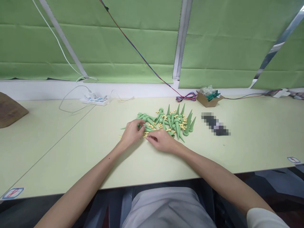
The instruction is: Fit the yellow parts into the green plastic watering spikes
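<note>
While spikes (176, 123) sit loose, a box (205, 101) holds plastic (208, 90).

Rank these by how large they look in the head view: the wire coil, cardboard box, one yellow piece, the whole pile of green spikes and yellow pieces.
1. Pile of green spikes and yellow pieces
2. Cardboard box
3. Wire coil
4. One yellow piece
The pile lies nearer the camera than the box.

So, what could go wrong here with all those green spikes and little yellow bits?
The yellow bits lie mixed among the green spikes, so some could be overlooked. The standing spikes at the right end look as if they might topple if nudged. The left hand and right hand are close together, so they might bump.
</note>
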A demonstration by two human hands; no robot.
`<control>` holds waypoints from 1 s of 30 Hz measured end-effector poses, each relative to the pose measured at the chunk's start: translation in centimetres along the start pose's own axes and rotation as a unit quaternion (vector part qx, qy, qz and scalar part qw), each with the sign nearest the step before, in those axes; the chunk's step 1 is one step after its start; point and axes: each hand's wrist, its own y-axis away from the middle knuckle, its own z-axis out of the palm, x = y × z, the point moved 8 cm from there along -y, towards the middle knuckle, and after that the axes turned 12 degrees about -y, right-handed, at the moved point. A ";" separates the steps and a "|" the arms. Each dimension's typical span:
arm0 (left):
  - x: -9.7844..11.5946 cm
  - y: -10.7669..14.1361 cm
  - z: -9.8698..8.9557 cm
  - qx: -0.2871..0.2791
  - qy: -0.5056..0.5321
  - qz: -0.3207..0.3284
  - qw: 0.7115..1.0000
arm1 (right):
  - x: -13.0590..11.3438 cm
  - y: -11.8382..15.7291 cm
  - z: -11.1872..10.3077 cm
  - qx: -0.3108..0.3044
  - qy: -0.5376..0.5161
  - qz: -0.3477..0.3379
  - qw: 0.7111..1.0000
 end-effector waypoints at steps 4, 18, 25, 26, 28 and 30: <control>0.4 0.0 0.2 -0.006 -0.029 0.028 0.999 | 0.0 0.1 0.4 -0.012 0.007 0.004 1.000; 0.8 0.3 1.5 -0.025 -0.079 0.083 0.993 | -0.3 0.1 0.3 -0.013 0.001 -0.009 1.000; 1.0 0.4 1.7 -0.035 -0.074 0.094 0.992 | -0.2 0.1 0.4 -0.023 0.013 0.001 1.000; 1.0 0.4 1.7 -0.037 -0.075 0.098 0.992 | -0.2 0.1 0.4 -0.024 0.015 0.004 1.000; 1.1 0.3 1.8 -0.045 -0.087 0.103 0.990 | -0.2 0.1 0.5 -0.026 0.016 0.006 1.000; 1.2 0.3 2.0 -0.055 -0.110 0.104 0.987 | -0.3 0.1 0.5 -0.028 0.016 0.006 0.999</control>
